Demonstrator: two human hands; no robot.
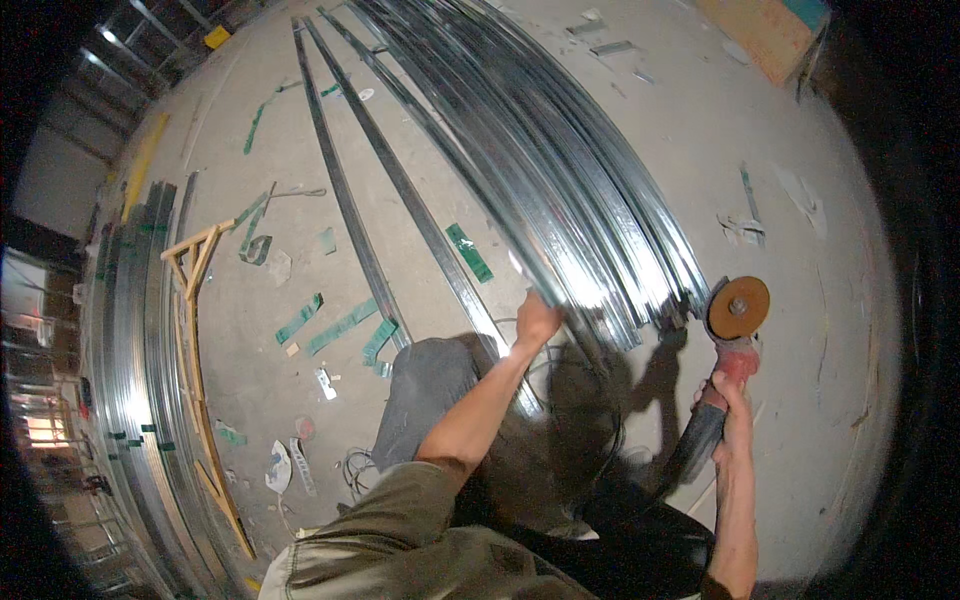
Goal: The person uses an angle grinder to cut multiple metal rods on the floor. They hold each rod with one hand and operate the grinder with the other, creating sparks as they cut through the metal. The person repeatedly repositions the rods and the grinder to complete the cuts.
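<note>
My right hand (738,408) grips a red and black angle grinder (735,360) at the right. Its orange-brown disc (741,306) faces up, close to the near ends of a stack of long metal profiles (560,190). My left hand (538,318) is closed at the near end of a shiny metal profile (455,160) along the stack's left side. The fingertips are partly hidden. Two separate metal profiles (345,200) lie on the floor left of it, one passing under my left forearm.
Green strap scraps (342,326) litter the concrete floor (260,350). A wooden frame (190,340) and another bundle of metal profiles (140,370) lie at the left. A dark cable (617,430) loops near my legs. At the far right stands a cardboard box (765,35).
</note>
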